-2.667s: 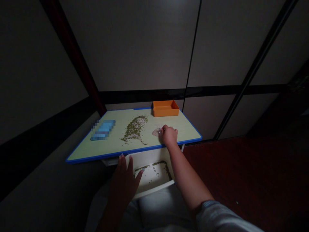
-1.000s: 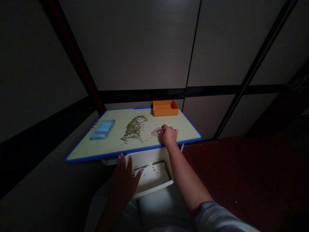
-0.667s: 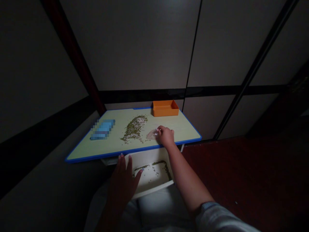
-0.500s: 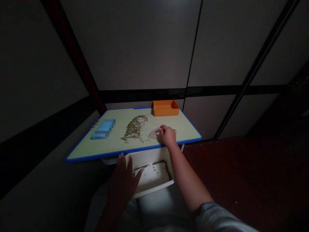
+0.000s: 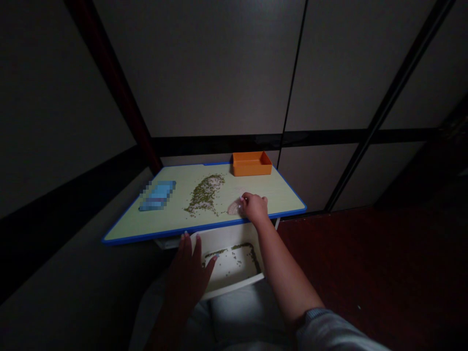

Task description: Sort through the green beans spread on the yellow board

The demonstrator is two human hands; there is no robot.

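Observation:
My right hand [image 5: 255, 207] is closed in a pinch on a clear, fan-shaped piece [image 5: 233, 207], which rests against the pale green tabletop near its front edge. Fingers cover part of that piece, so its exact kind is unclear. To its left spreads a loose patch of small green beans [image 5: 202, 194], with a few strays around it. Below the table edge, my left hand [image 5: 188, 268] lies with spread fingers over the left side of a white bin [image 5: 239, 284], its thumb reaching inside. More green beans line the bin's inner edges and dot its bottom.
An orange open box [image 5: 252, 169] stands at the back right of the blue-edged tabletop [image 5: 280, 192]. A blurred blue flat item [image 5: 158, 196] lies at the left. Behind the table rises a panelled wall [image 5: 215, 68]; a dark red floor [image 5: 365, 263] extends to the right.
My right hand shifted left with the clear piece, then back right and slightly nearer the front edge. A few beans lying near the front edge have moved. My left hand stays in place.

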